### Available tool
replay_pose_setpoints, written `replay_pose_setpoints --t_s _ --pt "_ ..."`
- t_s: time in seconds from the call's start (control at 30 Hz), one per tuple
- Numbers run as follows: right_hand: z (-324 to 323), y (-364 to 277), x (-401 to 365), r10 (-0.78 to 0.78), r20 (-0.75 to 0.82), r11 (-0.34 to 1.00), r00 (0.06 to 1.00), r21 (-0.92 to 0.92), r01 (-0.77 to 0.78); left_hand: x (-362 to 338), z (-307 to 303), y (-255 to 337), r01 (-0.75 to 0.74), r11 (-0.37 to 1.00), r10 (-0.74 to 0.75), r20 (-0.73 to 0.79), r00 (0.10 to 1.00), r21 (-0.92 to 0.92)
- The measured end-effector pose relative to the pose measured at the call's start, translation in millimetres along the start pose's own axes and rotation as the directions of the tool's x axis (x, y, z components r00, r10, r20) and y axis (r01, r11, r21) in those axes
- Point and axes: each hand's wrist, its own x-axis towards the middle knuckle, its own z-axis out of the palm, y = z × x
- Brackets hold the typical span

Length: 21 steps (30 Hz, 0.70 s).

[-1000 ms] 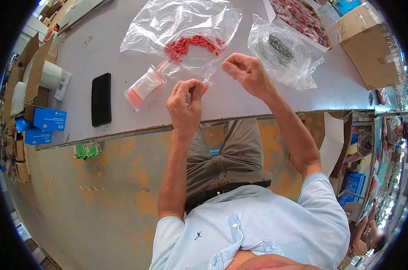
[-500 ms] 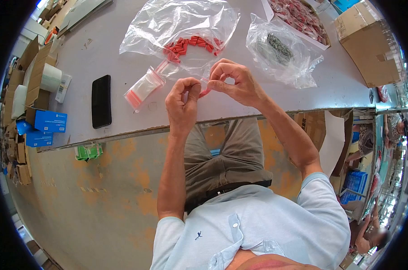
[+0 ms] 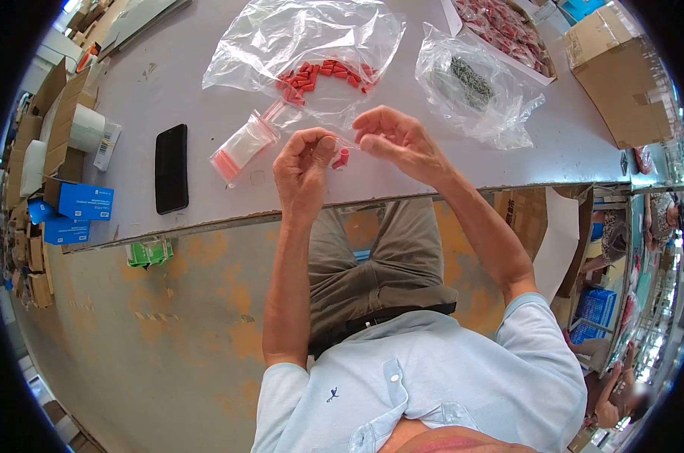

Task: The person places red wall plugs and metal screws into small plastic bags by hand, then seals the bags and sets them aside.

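My left hand (image 3: 304,162) is closed, thumb against fingers, at the table's front edge. It pinches a small clear zip bag, mostly hidden by the fingers. Red cylindrical pieces (image 3: 342,158) show beside the fingertips, seemingly inside that bag. To its right, my right hand (image 3: 402,143) has its fingers curved and apart from the thumb, with nothing visible in it. A stack of small zip bags (image 3: 244,147) with red strips lies left of my left hand. Beyond both hands, more red pieces (image 3: 327,69) lie at the mouth of a large clear plastic bag (image 3: 296,34).
Another clear bag (image 3: 508,113) holds dark screw-like pieces (image 3: 470,81). Behind it is a box of red packets (image 3: 504,34), with a cardboard box (image 3: 621,75) to the right. A black phone (image 3: 171,170) and blue boxes (image 3: 84,202) are on the left. Other people sit far right.
My right hand has let go of the small bag's edge and opened, moving slightly right. The red pieces beside my left hand now show more fully.
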Motion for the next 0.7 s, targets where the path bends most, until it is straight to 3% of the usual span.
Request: replay_pose_setpoints --t_s 0.23,0.3,0.43,0.53,0.6,0.7 --pt "10 4 -4 0.013 0.019 0.998 1.000 -0.070 -0.012 2 -3 -8 -0.084 0.991 0.088 -0.028 0.996 0.101" --pt "12 6 -3 -0.038 -0.021 0.995 0.999 0.086 0.040 2 -4 -8 -0.100 0.990 0.103 -0.023 0.994 0.102" --pt "13 10 -1 -0.071 -0.031 0.991 0.997 0.112 0.074 1 0 -1 -0.032 0.999 0.033 -0.016 0.999 0.021" --pt "13 7 0 -0.128 -0.043 0.991 0.991 0.018 0.129 2 7 10 0.055 0.998 -0.055 0.017 0.998 -0.017" --pt "11 2 0 -0.215 -0.006 0.955 0.977 -0.212 0.209 3 6 8 0.095 0.995 -0.095 0.044 0.994 0.012" --pt "13 1 0 -0.202 -0.035 0.956 0.979 -0.225 0.189 4 -2 -2 0.080 0.997 -0.078 0.133 0.988 -0.011"
